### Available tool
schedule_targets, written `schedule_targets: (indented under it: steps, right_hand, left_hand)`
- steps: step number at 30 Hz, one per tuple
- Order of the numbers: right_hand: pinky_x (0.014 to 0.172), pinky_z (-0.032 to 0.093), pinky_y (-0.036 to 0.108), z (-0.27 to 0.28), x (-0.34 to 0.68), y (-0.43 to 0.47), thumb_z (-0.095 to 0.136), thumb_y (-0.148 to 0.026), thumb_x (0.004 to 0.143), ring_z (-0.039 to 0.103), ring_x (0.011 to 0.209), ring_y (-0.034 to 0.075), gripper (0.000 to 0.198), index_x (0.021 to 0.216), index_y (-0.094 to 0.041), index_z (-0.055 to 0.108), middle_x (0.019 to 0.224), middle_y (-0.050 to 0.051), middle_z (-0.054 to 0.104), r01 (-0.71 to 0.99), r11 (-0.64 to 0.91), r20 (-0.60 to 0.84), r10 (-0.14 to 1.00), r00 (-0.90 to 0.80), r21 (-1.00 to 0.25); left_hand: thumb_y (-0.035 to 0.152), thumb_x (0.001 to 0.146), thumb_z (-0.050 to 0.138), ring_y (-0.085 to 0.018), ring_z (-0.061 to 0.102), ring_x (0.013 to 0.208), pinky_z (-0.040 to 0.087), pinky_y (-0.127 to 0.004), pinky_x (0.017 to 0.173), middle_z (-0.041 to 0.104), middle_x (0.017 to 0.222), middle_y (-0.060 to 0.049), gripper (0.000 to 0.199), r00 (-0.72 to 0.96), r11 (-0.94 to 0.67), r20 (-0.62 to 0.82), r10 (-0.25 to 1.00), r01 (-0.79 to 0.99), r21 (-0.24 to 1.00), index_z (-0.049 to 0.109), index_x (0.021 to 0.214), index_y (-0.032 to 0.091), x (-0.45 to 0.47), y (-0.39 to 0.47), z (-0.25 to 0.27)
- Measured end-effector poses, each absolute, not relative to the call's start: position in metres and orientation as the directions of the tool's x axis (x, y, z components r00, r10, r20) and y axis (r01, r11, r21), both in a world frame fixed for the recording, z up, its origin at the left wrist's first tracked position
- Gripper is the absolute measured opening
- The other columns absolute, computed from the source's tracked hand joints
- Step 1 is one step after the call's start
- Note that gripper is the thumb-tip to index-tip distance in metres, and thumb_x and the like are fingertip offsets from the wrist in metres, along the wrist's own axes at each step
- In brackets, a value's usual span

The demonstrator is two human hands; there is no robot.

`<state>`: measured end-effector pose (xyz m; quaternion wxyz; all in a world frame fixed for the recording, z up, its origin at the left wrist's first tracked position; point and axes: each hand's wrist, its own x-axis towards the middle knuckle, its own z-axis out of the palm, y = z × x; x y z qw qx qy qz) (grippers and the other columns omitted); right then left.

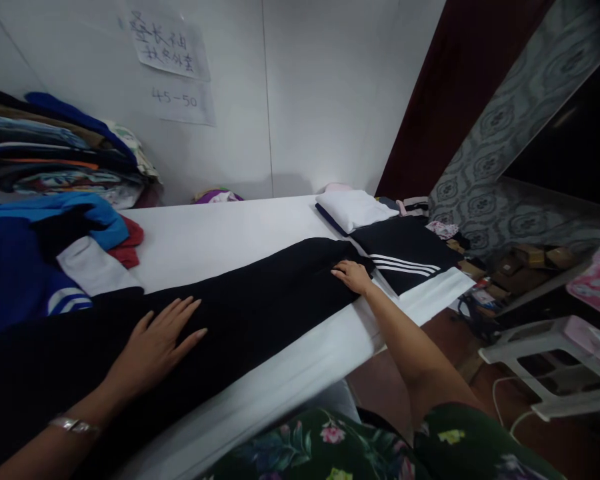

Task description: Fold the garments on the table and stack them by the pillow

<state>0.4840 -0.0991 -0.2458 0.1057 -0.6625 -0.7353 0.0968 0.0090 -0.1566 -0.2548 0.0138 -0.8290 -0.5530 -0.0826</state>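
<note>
Head view: left hand (155, 342) lies spread on black cloth (275, 293); right hand (354, 275) (unclenched) rests there too.

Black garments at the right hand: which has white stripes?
The flat black cloth garment to the right of the right hand; the long black cloth garment under that hand and the left hand looks plain.

A silver wristband (75, 425) accompanies green floral clothing (290, 450)

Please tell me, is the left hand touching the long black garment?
Touching: the head view shows the left hand palm down on the long black garment.
</note>
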Motion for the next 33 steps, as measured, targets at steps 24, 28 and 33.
schedule_targets:
  steps: [24,28,33]
  right_hand:
    - [0.117,0.008,0.049,-0.232,0.357,-0.092,0.031,-0.066,0.091,0.013,0.146,0.024,0.070,0.146,-0.023,0.034,0.156,0.006,0.027,0.840,0.400,-0.061,0.891,-0.451,-0.367]
    - [0.118,0.004,0.046,-0.246,0.362,-0.089,0.030,-0.069,0.090,0.010,0.147,0.021,0.072,0.147,-0.025,0.034,0.157,0.003,0.024,0.831,0.381,-0.063,0.895,-0.441,-0.405]
    - [0.118,0.006,0.046,-0.251,0.361,-0.094,0.032,-0.065,0.091,0.011,0.147,0.021,0.069,0.146,-0.024,0.035,0.156,0.003,0.025,0.838,0.375,-0.055,0.901,-0.430,-0.396]
  left_hand:
    - [0.060,0.089,0.035,-0.027,0.035,0.139,0.026,-0.051,0.113,0.042,0.149,-0.007,0.065,0.370,-0.386,0.186,0.910,0.920,0.059,0.040,0.143,0.024,0.010,-0.160,-0.259]
    - [0.061,0.089,0.035,-0.026,0.033,0.140,0.025,-0.051,0.113,0.040,0.150,-0.007,0.065,0.364,-0.380,0.166,0.916,0.922,0.076,0.040,0.143,0.024,0.011,-0.161,-0.257]
    - [0.061,0.090,0.034,-0.025,0.031,0.141,0.022,-0.049,0.114,0.039,0.151,-0.007,0.065,0.348,-0.365,0.138,0.927,0.923,0.124,0.037,0.144,0.026,0.018,-0.167,-0.250]
